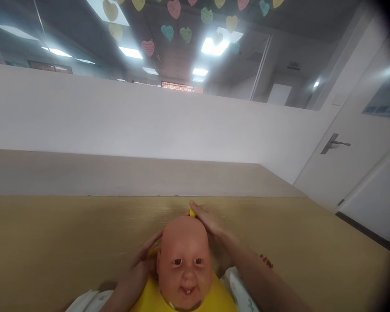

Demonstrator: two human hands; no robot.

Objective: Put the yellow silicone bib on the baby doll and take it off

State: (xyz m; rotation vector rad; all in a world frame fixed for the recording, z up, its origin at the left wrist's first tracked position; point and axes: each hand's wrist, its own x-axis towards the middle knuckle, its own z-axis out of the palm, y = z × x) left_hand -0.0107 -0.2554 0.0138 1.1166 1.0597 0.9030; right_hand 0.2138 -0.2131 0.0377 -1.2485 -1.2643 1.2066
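Note:
A baby doll (185,242) with a bald head lies face up at the bottom middle, wearing a yellow bib (146,297) around its neck. To the left of the head, my left hand (146,258) is closed at the bib's yellow strap; its fingertips are partly hidden behind the head. Above the crown, my right hand (206,219) reaches around the other side, and a small yellow end of the strap shows under its fingers. Most of the strap behind the head is hidden. White patterned cloth (238,288) shows at the doll's right and left sides.
The doll lies on a wood-toned table (68,242). Beyond its far edge run a grey ledge (123,173) and a white low wall (133,117). Glass with heart-shaped notes (173,8) rises above. A white door with a metal handle (334,143) stands at right.

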